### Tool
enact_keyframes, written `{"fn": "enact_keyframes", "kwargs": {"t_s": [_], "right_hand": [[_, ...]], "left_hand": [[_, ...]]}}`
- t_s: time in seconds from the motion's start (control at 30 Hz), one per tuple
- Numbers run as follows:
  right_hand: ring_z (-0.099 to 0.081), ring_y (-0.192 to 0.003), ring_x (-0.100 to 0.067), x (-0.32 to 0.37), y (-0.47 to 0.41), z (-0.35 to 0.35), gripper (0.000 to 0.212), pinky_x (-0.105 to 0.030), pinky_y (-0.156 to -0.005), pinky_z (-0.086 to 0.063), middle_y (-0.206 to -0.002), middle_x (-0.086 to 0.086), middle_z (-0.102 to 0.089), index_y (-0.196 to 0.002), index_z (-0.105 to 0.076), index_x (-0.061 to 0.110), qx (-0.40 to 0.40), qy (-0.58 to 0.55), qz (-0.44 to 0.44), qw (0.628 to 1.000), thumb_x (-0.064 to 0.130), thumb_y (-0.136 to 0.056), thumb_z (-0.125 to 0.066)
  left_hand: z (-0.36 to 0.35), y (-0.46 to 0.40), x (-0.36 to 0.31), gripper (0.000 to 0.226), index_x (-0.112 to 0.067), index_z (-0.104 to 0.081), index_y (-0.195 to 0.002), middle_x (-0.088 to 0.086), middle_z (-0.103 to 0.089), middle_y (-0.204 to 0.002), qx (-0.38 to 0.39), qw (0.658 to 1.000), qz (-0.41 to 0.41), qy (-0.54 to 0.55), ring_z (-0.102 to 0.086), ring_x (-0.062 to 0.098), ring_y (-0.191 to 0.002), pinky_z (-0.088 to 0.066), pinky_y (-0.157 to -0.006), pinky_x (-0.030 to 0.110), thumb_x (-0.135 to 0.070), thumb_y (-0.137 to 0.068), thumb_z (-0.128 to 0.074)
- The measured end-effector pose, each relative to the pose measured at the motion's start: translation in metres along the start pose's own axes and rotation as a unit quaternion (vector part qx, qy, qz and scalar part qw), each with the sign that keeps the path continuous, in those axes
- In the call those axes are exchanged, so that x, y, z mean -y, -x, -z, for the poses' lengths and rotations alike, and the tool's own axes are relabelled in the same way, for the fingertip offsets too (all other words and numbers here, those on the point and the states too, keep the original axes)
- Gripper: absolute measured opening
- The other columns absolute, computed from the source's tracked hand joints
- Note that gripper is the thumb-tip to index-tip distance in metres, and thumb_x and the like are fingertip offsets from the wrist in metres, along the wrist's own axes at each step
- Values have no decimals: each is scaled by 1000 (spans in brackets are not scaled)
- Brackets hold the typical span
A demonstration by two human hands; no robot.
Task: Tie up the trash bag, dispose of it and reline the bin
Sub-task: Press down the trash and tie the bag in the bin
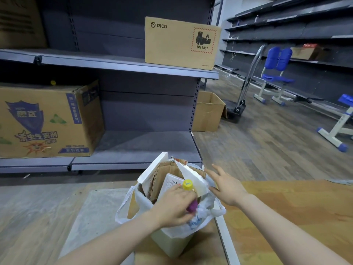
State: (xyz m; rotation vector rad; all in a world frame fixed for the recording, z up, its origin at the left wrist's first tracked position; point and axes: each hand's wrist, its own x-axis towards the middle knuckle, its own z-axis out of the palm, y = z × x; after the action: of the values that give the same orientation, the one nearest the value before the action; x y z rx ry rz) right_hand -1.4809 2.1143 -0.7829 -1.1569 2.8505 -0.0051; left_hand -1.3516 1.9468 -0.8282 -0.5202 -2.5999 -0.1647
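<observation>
Grey store shelving (pixel 122 63) fills the background beyond both hands, with a PICO carton (pixel 181 43) on the upper shelf and a printed cardboard box (pixel 47 121) lower down, well off to the left of the left hand. Directly under the hands stands a pale bin (pixel 170 243) on the floor, lined with a white trash bag (pixel 193 229) whose loop handles flop outward, one of them hanging just to the left of the left wrist. The left hand (pixel 172 207) is curled down over the near part of the load, fingers closed around crumpled plastic beside a purple bottle with a yellow cap (pixel 188 185); whether it grips the bottle or only the bag cannot be told. The right hand (pixel 225 185) is spread flat, fingers splayed, touching or just short of a white foam slab (pixel 193 178) that juts above the rim. Cardboard (pixel 161 180) and a white foam sheet (pixel 152 171) also stand tall beyond the left hand. The likely trouble is overfilling: stiff pieces poke above the bag's mouth, so the handles may not meet for a knot unless the load is pressed down. Sharp foam or cardboard corners could tear the thin plastic, and lifting by one handle could tip the bottle out.
</observation>
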Motion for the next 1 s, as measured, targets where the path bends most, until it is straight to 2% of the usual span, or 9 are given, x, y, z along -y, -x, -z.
{"fn": "enact_keyframes", "kwargs": {"t_s": [0.07,0.23,0.37,0.5,0.57,0.67,0.73,0.87,1.0], "right_hand": [[-43,-129,-24,-1,2,0,59,-32,-88,-47,-159,4,-6,-148,-18,34,-1,0,5,1000,36,-97,-45],[-47,-125,-24,-3,1,-1,59,-32,-86,-47,-159,4,-6,-148,-17,34,-4,-4,2,1000,35,-96,-45],[-44,-128,-25,-5,0,-3,59,-33,-88,-46,-159,3,-5,-148,-17,33,2,-10,8,1000,34,-97,-45],[-45,-127,-25,-10,2,-11,59,-31,-83,-46,-159,3,-4,-149,-15,33,15,-5,4,1000,34,-97,-44],[-49,-122,-24,-14,3,-16,60,-30,-78,-45,-159,3,-4,-149,-14,33,21,-3,-2,1000,32,-97,-44],[-53,-117,-24,-17,4,-27,62,-29,-77,-44,-159,2,-5,-149,-14,33,31,-10,-11,999,31,-96,-45],[-51,-120,-23,-17,4,-33,62,-31,-82,-47,-159,3,-6,-149,-13,34,34,-8,-14,999,33,-96,-45],[-48,-125,-23,-24,5,-44,63,-32,-86,-48,-158,3,-8,-149,-12,33,40,-7,-24,999,34,-96,-45],[-49,-124,-23,-46,8,-59,67,-27,-75,-45,-158,2,-7,-150,-5,31,41,8,-62,997,32,-96,-45]], "left_hand": [[14,-8,13,33,-11,-61,-90,1,-65,-72,-34,992,103,63,-60,25,-67,-50,-70,33,-42,-82,-51],[41,-36,49,56,-14,-42,-129,3,-63,-94,-63,932,332,133,-60,28,-93,-38,-72,28,-45,-86,-62],[31,-57,67,37,-9,-50,-112,7,-59,-109,82,944,314,-63,-57,29,-102,-41,-81,34,-40,-92,-55],[0,-56,76,29,-6,-52,-120,8,-57,-122,145,942,299,-40,-57,26,-112,-43,-89,32,-10,-92,-47],[-10,-54,76,53,-6,-35,-143,7,-38,-149,163,947,276,-11,-47,25,-129,-40,-102,32,2,-91,-42],[-6,-50,67,62,-13,-8,-153,2,-7,-160,202,944,248,-82,-35,24,-137,-25,-114,35,-10,-97,-36],[-3,-43,65,57,-16,-6,-153,0,-5,-161,178,946,246,-109,-27,24,-142,-16,-116,46,-25,-100,-26],[20,-12,86,60,-11,-43,-141,9,-42,-147,78,948,287,-111,-54,29,-124,-38,-101,56,-36,-92,-21],[42,40,118,53,-11,-29,-148,6,-30,-154,76,914,380,-119,-40,28,-136,-28,-111,49,-33,-101,-27]]}}
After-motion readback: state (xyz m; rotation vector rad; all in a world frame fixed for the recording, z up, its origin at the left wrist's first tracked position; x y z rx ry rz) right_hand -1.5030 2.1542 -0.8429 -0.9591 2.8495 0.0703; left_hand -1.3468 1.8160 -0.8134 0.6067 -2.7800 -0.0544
